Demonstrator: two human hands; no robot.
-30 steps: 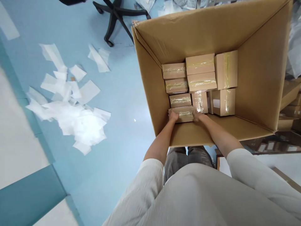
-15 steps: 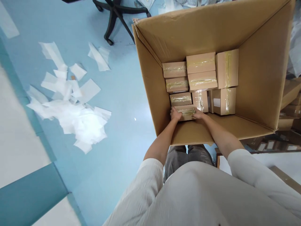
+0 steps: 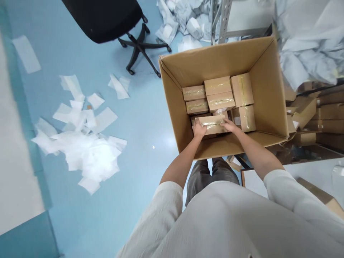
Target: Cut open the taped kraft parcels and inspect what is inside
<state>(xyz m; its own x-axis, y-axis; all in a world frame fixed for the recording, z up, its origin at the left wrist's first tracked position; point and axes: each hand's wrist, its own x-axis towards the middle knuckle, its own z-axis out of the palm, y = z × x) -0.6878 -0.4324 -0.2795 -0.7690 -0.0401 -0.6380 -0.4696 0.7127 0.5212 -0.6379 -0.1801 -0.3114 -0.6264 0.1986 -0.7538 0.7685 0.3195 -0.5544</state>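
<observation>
Where the big carton [image 3: 266,82] was seen from above in the head view, a taped box [image 3: 213,128] was held inside it, close to the near wall, over lower boxes mostly hidden from sight. One end was gripped by the left hand [image 3: 199,129], the other by the right hand [image 3: 230,126]; the fingers were closed on the ends, not spread wide. With only the ends gripped, a slip could be caused by slick tape or uneven lifting, and the lower boxes could be struck. If tilted, a corner could be caught on the larger taped boxes [image 3: 220,101] or the near wall. Knuckles could be scraped in the tight gaps. Underside support could not be judged.
</observation>
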